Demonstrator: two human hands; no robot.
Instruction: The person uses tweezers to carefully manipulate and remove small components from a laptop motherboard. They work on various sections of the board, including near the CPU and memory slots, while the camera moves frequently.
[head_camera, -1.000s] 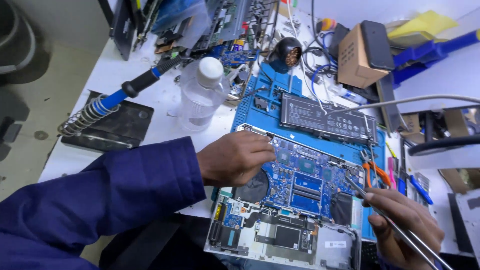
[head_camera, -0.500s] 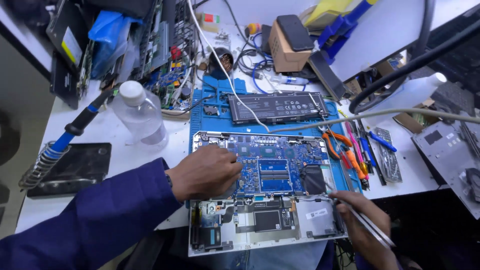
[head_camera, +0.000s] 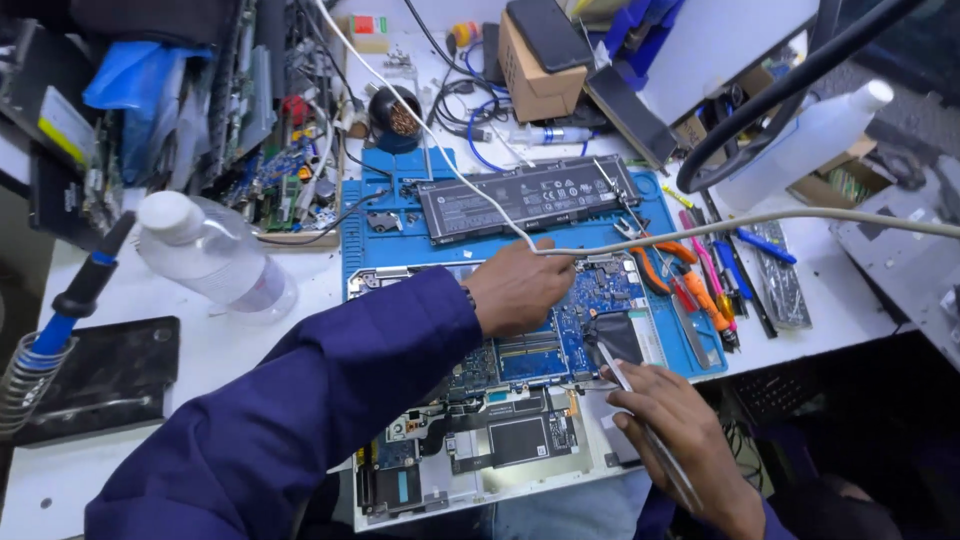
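An opened laptop (head_camera: 500, 450) lies on a blue work mat (head_camera: 380, 250), its blue circuit board (head_camera: 540, 350) exposed. My left hand (head_camera: 515, 288), in a dark blue sleeve, reaches across the board and rests on its upper right part, fingers curled by a white cable (head_camera: 740, 222). My right hand (head_camera: 680, 440) sits at the laptop's right edge and holds metal tweezers (head_camera: 640, 415), whose tip points at the board near a black patch. A flat black battery (head_camera: 525, 197) lies on the mat behind the laptop.
A clear plastic bottle (head_camera: 215, 262) lies left of the mat. A soldering iron (head_camera: 70, 300) stands in a coil holder beside a black pad (head_camera: 100, 375). Orange pliers and screwdrivers (head_camera: 700, 285) sit right of the laptop. Boxes, cables and circuit boards crowd the back.
My left hand has moved from the board's left middle across to its upper right, by the white cable. My right hand with the tweezers stays at the laptop's right edge. The view has shifted.
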